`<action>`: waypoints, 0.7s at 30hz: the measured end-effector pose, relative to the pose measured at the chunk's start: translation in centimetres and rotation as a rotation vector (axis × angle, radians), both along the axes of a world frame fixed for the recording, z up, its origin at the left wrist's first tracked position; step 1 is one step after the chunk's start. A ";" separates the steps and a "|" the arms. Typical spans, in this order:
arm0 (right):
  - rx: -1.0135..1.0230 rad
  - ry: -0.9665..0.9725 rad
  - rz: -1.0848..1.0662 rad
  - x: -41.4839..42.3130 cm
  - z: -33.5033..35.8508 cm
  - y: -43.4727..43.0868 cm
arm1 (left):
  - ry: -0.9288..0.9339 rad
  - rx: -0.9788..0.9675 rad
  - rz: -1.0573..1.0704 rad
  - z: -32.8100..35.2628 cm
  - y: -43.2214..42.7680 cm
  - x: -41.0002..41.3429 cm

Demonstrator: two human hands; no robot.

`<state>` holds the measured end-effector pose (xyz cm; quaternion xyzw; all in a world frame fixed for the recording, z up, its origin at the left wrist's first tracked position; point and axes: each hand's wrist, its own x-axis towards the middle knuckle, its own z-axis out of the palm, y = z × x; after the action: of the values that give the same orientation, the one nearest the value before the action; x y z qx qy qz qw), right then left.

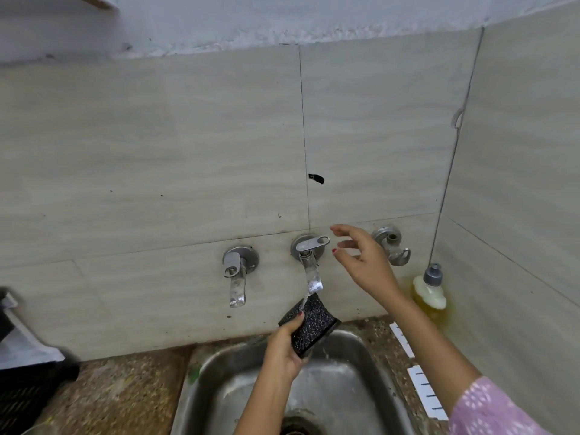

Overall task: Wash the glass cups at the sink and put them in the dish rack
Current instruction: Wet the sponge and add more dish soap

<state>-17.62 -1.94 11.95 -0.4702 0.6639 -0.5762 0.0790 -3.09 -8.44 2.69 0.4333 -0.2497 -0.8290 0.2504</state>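
Head view: sponge [309, 326] in left hand [282, 353]

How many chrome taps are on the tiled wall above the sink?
3: left tap, not running; middle tap, running onto the scrub sponge; right tap, beyond the right hand. None seems hidden.

Entry: person, 2 arms, head view.
- left grip [282, 350]: bare; red varnish noted on thumbnail [301, 314].
- right grip [365, 265]: bare; same red varnish noted on one fingernail [334, 250]; other nails not made out.
- sleeve [494, 409], right arm: pink-lilac fabric, printed w/ small white dashes; forearm below it bare.
- left forearm [260, 403]: shown bare to frame edge.
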 end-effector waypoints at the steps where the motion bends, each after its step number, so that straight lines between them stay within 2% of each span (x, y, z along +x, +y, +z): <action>1: 0.039 0.093 0.006 0.0 0.1 -0.2 | -0.029 -0.029 -0.021 -0.2 0.0 0.1; 5: 0.199 0.379 0.058 0.7 0.2 -1.0 | -0.118 -0.218 -0.004 -0.9 -0.6 0.1; 8: 0.269 0.552 -0.011 1.2 0.4 -1.4 | -0.250 -0.423 0.000 -0.6 -0.8 0.1; 10: 0.306 0.655 -0.041 1.4 0.9 -1.8 | -0.274 -0.540 -0.022 -0.4 -1.0 0.3; 14: 0.396 0.788 -0.056 1.6 1.6 -3.0 | -0.296 -0.893 -0.074 -0.4 -1.1 0.7; 17: 0.436 0.812 -0.081 2.0 1.6 -3.4 | -0.350 -1.127 -0.109 -0.9 -1.0 0.8; 19: 0.431 0.788 -0.086 2.3 1.4 -3.5 | -0.399 -1.373 -0.084 -1.2 -1.1 0.8; 21: 0.412 0.762 -0.081 2.5 1.3 -3.4 | -0.442 -1.747 -0.018 -1.4 -1.1 0.7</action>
<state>-15.14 -5.36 13.29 -0.5971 0.7647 -0.2196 -0.1020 -2.44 -9.58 1.30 0.2361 -0.8365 -0.2437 0.4303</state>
